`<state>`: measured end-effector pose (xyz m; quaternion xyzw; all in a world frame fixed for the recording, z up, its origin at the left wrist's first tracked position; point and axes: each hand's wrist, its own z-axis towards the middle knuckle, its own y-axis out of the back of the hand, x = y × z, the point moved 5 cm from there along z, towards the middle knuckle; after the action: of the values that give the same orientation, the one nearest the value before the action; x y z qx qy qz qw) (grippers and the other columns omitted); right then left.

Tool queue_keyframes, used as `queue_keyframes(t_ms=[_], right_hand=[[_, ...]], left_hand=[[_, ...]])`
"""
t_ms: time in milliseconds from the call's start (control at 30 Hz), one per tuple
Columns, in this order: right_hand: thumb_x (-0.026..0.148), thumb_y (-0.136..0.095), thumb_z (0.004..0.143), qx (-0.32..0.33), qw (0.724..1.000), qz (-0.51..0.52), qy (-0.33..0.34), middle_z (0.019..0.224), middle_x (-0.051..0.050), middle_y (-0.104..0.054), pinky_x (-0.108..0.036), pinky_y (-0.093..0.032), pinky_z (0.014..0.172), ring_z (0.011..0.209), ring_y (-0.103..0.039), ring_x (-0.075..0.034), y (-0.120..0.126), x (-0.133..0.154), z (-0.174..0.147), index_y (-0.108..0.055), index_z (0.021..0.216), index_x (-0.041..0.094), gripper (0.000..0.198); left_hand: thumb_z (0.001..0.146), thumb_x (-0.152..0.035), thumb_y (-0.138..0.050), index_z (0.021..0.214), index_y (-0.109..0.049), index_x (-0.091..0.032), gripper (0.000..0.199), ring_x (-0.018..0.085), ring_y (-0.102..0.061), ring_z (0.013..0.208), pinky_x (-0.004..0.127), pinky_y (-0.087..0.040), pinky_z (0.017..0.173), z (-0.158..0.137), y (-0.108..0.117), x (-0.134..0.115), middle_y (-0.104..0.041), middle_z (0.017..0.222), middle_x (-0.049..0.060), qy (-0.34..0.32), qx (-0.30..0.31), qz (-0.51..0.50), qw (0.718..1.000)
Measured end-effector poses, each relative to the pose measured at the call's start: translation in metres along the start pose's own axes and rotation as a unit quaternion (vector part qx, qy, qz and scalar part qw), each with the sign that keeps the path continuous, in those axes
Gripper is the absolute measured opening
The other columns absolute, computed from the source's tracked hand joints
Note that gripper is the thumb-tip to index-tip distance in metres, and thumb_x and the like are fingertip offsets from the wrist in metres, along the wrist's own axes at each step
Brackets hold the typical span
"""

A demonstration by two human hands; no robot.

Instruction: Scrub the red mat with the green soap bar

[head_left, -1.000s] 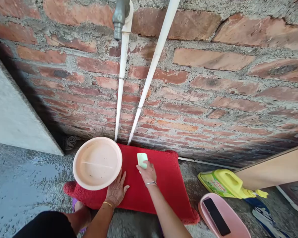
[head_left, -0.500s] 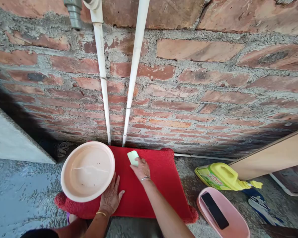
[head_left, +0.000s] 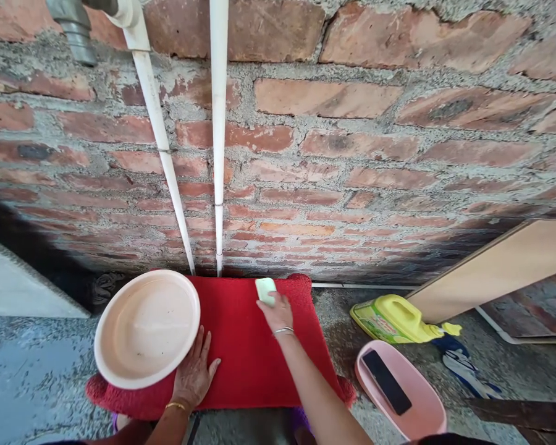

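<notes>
A red cloth (head_left: 241, 346) with shaggy edges is spread out flat in front of the brick wall. My right hand (head_left: 278, 312) grips a pale green bar of soap (head_left: 265, 290) near the cloth's far right corner, against its surface. On the left part of the cloth stands a round, pale pink basin (head_left: 146, 334) holding a little water with dark specks. Beside the basin's lower right rim, my left hand (head_left: 194, 374) lies flat on the cloth, fingers spread, holding nothing.
To the right, a yellow detergent jug (head_left: 389, 318) lies on the wet concrete floor. Nearer is a pink oval tub (head_left: 424, 386) with a black phone (head_left: 387, 382) in it. White pipes (head_left: 219, 154) run down the brick wall; boards lean at both sides.
My right hand has slid the soap to the right across the cloth. The left hand stays flat beside the basin. The view has shifted, so the scene sits further left.
</notes>
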<state>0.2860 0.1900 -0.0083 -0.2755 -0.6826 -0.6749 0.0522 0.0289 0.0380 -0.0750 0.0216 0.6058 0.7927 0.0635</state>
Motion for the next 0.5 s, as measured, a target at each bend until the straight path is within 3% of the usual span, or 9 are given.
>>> queue_keyframes(t_ms=[133,233,333,500], right_hand=[[0.042,-0.069,0.072,0.085,0.986,-0.032,0.143,0.105,-0.005,-0.059,-0.032,-0.039,0.087,0.096,-0.055,-0.021,-0.043,0.094,-0.014,-0.064,0.11,0.028,0.04],[0.042,-0.07,0.073,0.137,0.975,-0.063,0.163,0.112,-0.005,-0.057,-0.033,-0.037,0.089,0.101,-0.054,-0.021,-0.052,0.12,-0.013,-0.062,0.113,0.031,0.042],[0.042,-0.069,0.074,0.145,0.977,-0.08,0.134,0.112,-0.005,-0.057,-0.033,-0.037,0.089,0.1,-0.055,-0.021,-0.04,0.104,0.002,-0.062,0.114,0.031,0.041],[0.041,-0.067,0.075,0.086,0.992,-0.081,0.049,0.105,-0.004,-0.059,-0.033,-0.041,0.086,0.094,-0.059,-0.02,0.006,0.019,0.035,-0.063,0.113,0.03,0.039]], left_hand=[[0.09,-0.049,-0.041,0.138,-0.049,-0.019,0.057,0.027,-0.036,0.139,0.045,-0.032,0.113,0.001,0.001,0.001,-0.044,0.148,0.01,-0.001,0.005,0.002,1.0],[0.09,-0.05,-0.041,0.139,-0.048,-0.02,0.058,0.027,-0.035,0.14,0.045,-0.031,0.114,0.001,0.001,0.001,-0.043,0.149,0.009,0.002,0.022,0.006,1.0],[0.089,-0.05,-0.042,0.139,-0.048,-0.022,0.058,0.027,-0.035,0.14,0.044,-0.032,0.114,0.001,-0.001,0.001,-0.043,0.149,0.009,0.01,0.038,0.003,0.999],[0.088,-0.05,-0.043,0.139,-0.049,-0.022,0.058,0.028,-0.036,0.139,0.046,-0.033,0.113,0.001,-0.002,0.001,-0.043,0.149,0.009,0.015,0.044,-0.014,0.999]])
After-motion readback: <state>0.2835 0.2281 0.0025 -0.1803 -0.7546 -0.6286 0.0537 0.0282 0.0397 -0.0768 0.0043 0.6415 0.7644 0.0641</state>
